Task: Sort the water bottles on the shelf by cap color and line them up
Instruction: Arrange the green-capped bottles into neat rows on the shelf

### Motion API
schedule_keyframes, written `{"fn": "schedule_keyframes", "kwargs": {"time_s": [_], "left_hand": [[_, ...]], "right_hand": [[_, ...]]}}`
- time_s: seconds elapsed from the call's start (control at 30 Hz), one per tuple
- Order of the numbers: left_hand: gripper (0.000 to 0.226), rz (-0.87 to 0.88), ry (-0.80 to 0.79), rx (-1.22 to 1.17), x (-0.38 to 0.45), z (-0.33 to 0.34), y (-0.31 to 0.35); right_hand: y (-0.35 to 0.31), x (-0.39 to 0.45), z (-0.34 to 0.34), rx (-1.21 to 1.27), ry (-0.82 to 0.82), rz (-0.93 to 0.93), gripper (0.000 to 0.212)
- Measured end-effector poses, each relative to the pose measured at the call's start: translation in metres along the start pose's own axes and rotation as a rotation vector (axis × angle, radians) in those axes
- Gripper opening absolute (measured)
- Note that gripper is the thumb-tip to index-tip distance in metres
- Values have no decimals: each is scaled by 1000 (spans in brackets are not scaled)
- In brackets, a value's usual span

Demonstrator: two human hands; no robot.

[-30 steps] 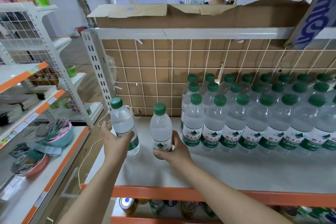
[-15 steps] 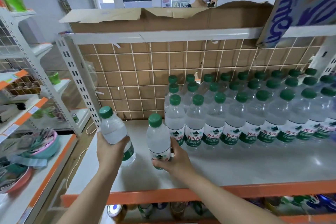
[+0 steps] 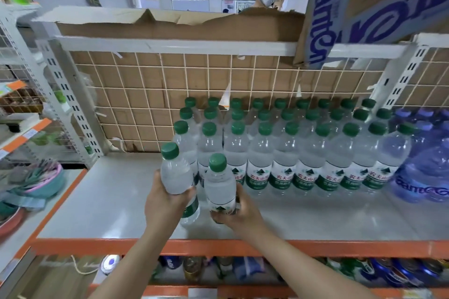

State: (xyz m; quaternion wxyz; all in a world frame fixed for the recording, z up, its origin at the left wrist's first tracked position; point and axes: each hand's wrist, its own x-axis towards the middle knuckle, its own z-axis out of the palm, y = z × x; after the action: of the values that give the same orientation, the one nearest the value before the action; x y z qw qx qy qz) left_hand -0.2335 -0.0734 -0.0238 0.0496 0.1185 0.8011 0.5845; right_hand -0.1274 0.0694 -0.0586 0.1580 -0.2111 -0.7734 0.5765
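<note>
While the left hand point(image 3: 165, 199) wraps a tilted green-capped clear plastic water bottle point(image 3: 177, 172), the right hand point(image 3: 239, 213) grips another upright green-capped bottle point(image 3: 220, 184) beside it, near the grey shelf's point(image 3: 97, 201) orange front edge, just ahead of the lined-up green-capped rows point(image 3: 291, 153).

Two clear plastic water bottles with green caps stand apart from the stock at the front of the grey shelf point(image 3: 102, 201). The left green-capped bottle point(image 3: 176, 172) tilts leftward; the right green-capped bottle point(image 3: 220, 183) stands nearly upright, just beside it. Behind them, three ordered rows of green-capped bottles point(image 3: 286, 153) stand upright, labels forward. At the far right stand blue-tinted bottles with purple caps point(image 3: 427, 153).
</note>
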Motion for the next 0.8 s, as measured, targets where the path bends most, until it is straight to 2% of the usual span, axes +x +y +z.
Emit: {"fn": "schedule_keyframes", "kwargs": {"time_s": [0.07,0.3,0.43,0.6,0.8], "left_hand": [[47,5,-10,10,-13,18,10],[50,46,-77,34,-39,80,30],[45,65,-158,13,-49,109,34],[41,151,-228,97,-54,132,34],[70,180,-199,195,-56,144,24]], "right_hand": [[5,-7,-22,14,-6,-2,56],[29,-22,-89,37,71,24,56],[42,-24,-113,49,160,71,65],[51,-25,-137,27,295,78,66],[61,-21,-144,8,391,102,71]]}}
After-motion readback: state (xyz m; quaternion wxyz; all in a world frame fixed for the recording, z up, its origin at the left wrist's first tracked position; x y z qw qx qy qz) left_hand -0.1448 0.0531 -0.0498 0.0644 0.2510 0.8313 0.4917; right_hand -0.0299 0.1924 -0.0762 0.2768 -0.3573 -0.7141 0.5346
